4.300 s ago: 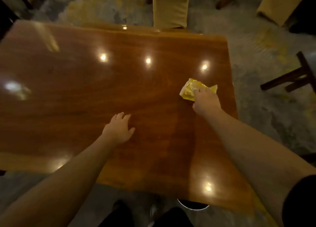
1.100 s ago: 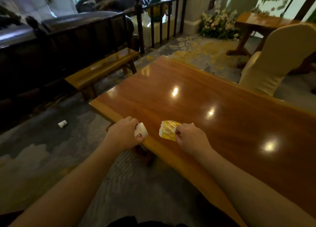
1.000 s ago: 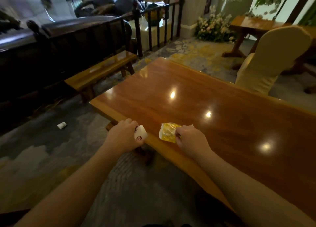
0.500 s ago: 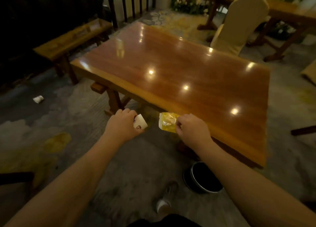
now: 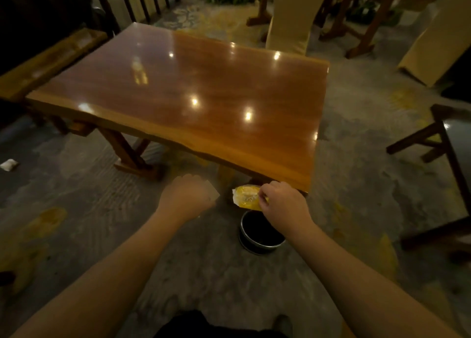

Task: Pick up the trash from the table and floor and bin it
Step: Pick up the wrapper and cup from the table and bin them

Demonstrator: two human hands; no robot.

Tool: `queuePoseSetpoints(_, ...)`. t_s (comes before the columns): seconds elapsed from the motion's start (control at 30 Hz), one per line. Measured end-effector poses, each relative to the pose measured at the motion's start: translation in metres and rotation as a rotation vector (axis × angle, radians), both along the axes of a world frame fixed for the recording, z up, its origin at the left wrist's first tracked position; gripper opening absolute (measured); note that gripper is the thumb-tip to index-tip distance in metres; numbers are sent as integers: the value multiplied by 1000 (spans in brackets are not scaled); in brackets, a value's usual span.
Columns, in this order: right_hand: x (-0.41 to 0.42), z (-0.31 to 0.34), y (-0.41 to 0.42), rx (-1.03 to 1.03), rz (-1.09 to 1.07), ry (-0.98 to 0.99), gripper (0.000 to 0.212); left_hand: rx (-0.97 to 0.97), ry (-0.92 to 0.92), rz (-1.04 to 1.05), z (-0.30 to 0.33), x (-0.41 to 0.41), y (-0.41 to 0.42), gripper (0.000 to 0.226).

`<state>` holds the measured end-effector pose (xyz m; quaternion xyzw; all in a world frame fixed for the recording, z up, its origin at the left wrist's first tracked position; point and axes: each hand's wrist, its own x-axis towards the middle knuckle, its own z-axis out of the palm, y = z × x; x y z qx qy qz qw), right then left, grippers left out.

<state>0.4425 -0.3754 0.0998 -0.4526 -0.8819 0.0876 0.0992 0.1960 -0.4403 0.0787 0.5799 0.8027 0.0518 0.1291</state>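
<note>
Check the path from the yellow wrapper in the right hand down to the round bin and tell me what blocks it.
Nothing visible does. The crinkled yellow plastic wrapper, in the right hand, hangs just above the far rim of the round black bin; its mouth is open, beside the wooden table's corner.

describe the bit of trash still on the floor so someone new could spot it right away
Start at the long wooden table and go down past its left end to the grey carpet. Near the picture's far left edge lies a small white scrap. It is the only loose litter on the floor; the other pieces are in the person's hands.
</note>
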Motion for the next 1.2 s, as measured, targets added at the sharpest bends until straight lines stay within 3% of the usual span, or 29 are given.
queuePoseSetpoints(0.23,129,-75,31,-264,-117,5,11,-190,-152,-5,-69,133,35,70)
queuePoseSetpoints(0.47,183,-167,48,-543,-309,-11,12,-295,-157,1,-154,176,73,66)
queuePoseSetpoints(0.7,170,-282,74,-621,-447,-5,15,-430,-261,22,-292,176,120,75)
queuePoseSetpoints(0.93,134,-411,101,-668,-501,16,16,-369,-244,-63,-419,163,161,71)
queuePoseSetpoints(1.2,100,-483,119,-726,-506,-39,30,-354,-257,-95,-491,153,178,85)
